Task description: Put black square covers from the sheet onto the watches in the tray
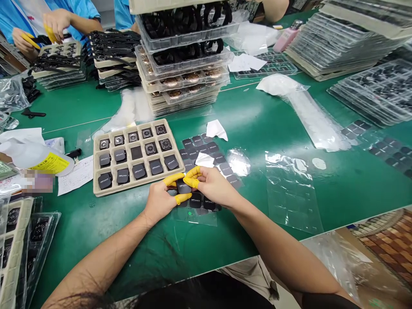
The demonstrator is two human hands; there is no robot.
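Observation:
Between my two hands is a black square watch face (pixel 183 186) with pale lettering. My left hand (pixel 165 195), with yellow finger covers, grips its left side. The fingertips of my right hand (pixel 209 182), also covered in yellow, are pinched at its upper right edge. Under and beyond the hands lie sheets of black square labels (pixel 195 200). To the left rests a beige tray (pixel 137 192) with watch bodies in its compartments; some show lettered black faces, others bare round backs. One compartment in the middle row shows only a dark flat bottom.
Tall stacks of trays (pixel 189 32) stand beyond the beige tray and at the back right. A white bottle (pixel 35 156) lies at the left. Clear film (pixel 291 193) is on the right. Across the table, a person's hands (pixel 58 23) work over another tray.

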